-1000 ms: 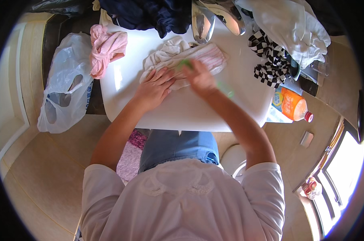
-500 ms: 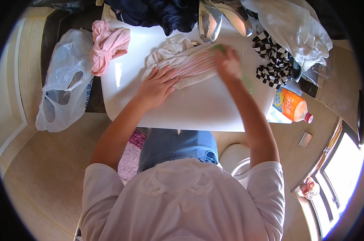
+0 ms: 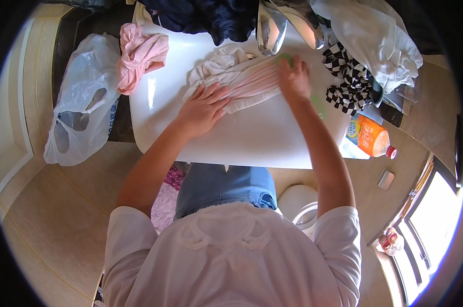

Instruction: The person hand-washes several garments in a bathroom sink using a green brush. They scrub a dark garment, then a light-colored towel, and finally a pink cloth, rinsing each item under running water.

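Observation:
A pale pink and white striped garment [image 3: 247, 82] lies bunched on the white table [image 3: 262, 138]. My left hand [image 3: 203, 107] rests flat on the garment's near left part, fingers spread. At the garment's right end, my right hand [image 3: 294, 77] presses down and is closed over a long green tool [image 3: 317, 105]. The tool shows at my fingertips and again beside my forearm. What kind of tool it is cannot be made out.
A crumpled pink cloth [image 3: 142, 53] lies at the table's left, dark clothes [image 3: 206, 15] at the back. A black-and-white checked cloth [image 3: 346, 82] and white fabric [image 3: 375, 41] sit right. An orange bottle [image 3: 372, 138] lies beside the table, a plastic bag [image 3: 80, 107] on the left.
My right hand has swept with the green tool from the garment's middle out to its right end. My left hand has stayed pressed on the garment.

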Motion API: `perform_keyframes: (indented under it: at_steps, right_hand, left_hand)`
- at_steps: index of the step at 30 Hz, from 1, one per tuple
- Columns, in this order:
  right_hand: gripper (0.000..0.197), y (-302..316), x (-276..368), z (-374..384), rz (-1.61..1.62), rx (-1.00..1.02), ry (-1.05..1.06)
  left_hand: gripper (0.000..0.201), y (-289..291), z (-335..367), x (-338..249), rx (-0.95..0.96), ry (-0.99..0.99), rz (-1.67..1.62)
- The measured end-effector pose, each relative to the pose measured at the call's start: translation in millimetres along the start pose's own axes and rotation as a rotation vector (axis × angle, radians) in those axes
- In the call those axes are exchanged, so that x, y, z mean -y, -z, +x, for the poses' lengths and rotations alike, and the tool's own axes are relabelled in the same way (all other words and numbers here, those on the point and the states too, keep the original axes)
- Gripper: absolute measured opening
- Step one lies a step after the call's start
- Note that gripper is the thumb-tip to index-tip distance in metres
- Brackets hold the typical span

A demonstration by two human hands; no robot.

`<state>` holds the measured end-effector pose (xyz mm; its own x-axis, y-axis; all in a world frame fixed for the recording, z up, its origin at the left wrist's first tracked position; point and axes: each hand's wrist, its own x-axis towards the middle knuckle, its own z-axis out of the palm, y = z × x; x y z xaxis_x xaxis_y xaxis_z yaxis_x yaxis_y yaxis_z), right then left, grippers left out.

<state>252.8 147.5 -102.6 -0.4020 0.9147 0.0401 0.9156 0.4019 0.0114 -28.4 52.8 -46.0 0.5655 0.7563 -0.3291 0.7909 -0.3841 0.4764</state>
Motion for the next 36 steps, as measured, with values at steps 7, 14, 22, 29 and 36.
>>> perform_keyframes:
  at_steps: [7,14,22,29,36]
  right_hand:
    - [0.035,-7,61,-19,0.235,-0.038,0.19]
    - [0.027,19,-14,11,0.553,-0.133,-0.034]
    - [0.031,46,-6,1,0.672,0.157,0.08]
    - [0.032,141,-3,-81,0.751,0.278,0.245]
    - [0.028,143,-5,-64,0.829,0.244,0.066]
  left_hand:
    - [0.039,5,-4,-3,-0.048,-0.005,0.001]
    - [0.036,14,23,-4,-0.453,0.197,-0.063]
    - [0.032,-1,39,2,-0.452,0.212,0.198]
    - [0.025,16,-6,-24,-0.559,-0.005,0.152]
    - [0.023,30,7,-22,-0.544,0.062,-0.051]
